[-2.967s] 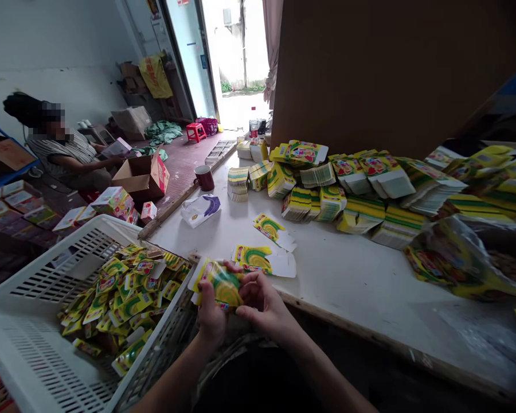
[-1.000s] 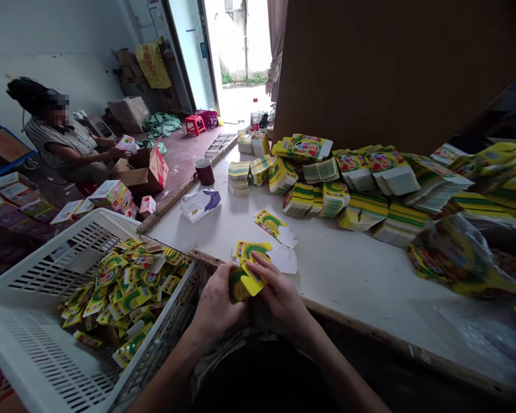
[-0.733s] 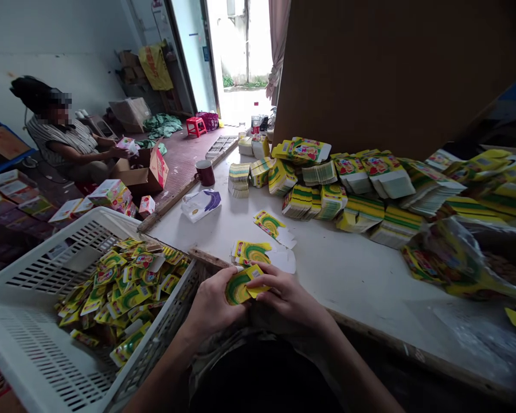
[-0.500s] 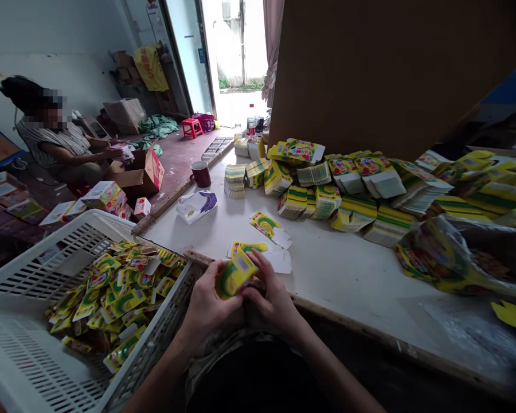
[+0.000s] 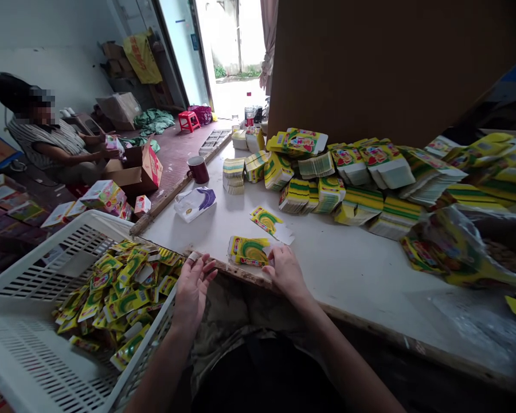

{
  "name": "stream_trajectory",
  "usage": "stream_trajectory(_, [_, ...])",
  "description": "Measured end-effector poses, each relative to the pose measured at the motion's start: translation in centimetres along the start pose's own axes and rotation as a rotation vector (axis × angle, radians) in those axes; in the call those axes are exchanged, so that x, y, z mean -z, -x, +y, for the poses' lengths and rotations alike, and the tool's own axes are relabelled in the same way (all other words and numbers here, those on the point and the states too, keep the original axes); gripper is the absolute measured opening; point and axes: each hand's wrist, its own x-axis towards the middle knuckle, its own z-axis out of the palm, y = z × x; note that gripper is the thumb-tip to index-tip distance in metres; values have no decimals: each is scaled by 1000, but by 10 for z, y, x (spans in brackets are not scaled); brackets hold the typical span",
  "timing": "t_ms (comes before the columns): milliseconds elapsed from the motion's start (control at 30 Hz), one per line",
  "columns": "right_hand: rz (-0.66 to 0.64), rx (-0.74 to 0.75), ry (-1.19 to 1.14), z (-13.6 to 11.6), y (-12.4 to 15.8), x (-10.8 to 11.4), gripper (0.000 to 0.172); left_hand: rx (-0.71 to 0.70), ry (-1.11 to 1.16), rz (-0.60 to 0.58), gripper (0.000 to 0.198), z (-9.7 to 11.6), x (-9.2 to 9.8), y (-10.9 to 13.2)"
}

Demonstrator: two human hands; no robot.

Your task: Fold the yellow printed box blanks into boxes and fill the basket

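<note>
My left hand [image 5: 192,285] hangs open with spread fingers just beside the white plastic basket [image 5: 81,221], holding nothing. The basket holds several small folded yellow-green boxes [image 5: 120,287]. My right hand [image 5: 286,269] lies at the near edge of the white table [image 5: 348,269], fingers bent down onto the white flap of a flat yellow-green carton [image 5: 248,250]. A second flat carton [image 5: 266,219] lies a little farther in on the table.
Stacks of flat cartons [image 5: 361,178] line the back of the table in front of a tall brown board [image 5: 370,63]. A dark red mug [image 5: 196,169] and a white packet [image 5: 195,203] sit left. A clear bag [image 5: 456,252] lies right. A seated person [image 5: 47,137] works by a cardboard box [image 5: 137,166].
The small box both hands were folding is gone from them. My left hand has swung toward the basket and opened. My right hand has reached forward onto the flat carton.
</note>
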Motion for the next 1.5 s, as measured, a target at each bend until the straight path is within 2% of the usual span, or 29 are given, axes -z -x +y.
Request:
stream_trajectory(133, [-19, -21, 5, -3, 1, -1, 15, 41, -66, -46, 42, -4, -2, 4])
stream_trajectory(200, [-29, -32, 0, -3, 2, -2, 12, 59, -87, -68, 44, -6, -4, 6])
stream_trajectory(367, [-30, -61, -17, -3, -1, -2, 22, 87, -125, -125, 49, -8, -9, 11])
stream_trajectory(567, [-18, -50, -52, -6, -3, -2, 23, 73, -157, -162, 52, -10, -8, 12])
stream_trajectory(667, [17, -44, -107, -6, 1, -5, 24, 84, -220, -224, 49, -12, -5, 11])
stream_trajectory(767, [21, -13, -209, -3, 1, -6, 18, 142, -326, -298, 47, -18, -4, 12])
stream_trajectory(867, [8, 14, -351, 1, 0, 0, 13, 228, -477, -447, 46, -26, -6, 16])
stream_trajectory(933, [12, 25, -458, -1, 2, 8, 9, 247, -501, -517, 47, -31, -9, 18])
stream_trajectory(967, [8, 35, -512, -4, 4, 13, 8, 231, -469, -516, 47, -33, -10, 18])
stream_trajectory(1033, [-47, 79, -617, -13, 12, 21, 12, 142, -326, -433, 48, -33, -14, 19])
stream_trajectory(1100, [-171, 144, -718, -25, 22, 25, 10, 22, -140, -321, 48, -30, -19, 20])
stream_trajectory(1167, [-316, 191, -818, -36, 33, 23, 9, -80, -9, -264, 49, -23, -23, 22])
stream_trajectory(1233, [-434, 211, -901, -44, 41, 18, 16, -161, 27, -268, 51, -17, -25, 26])
stream_trajectory(1333, [-557, 165, -1083, -51, 50, 13, 31, -239, 50, -270, 51, -12, -26, 30])
stream_trajectory(1400, [-582, 129, -1133, -54, 56, 10, 35, -238, 111, -263, 50, -12, -26, 31])
stream_trajectory(1500, [-494, 128, -999, -59, 65, 4, 30, -248, 179, -237, 47, -14, -27, 28])
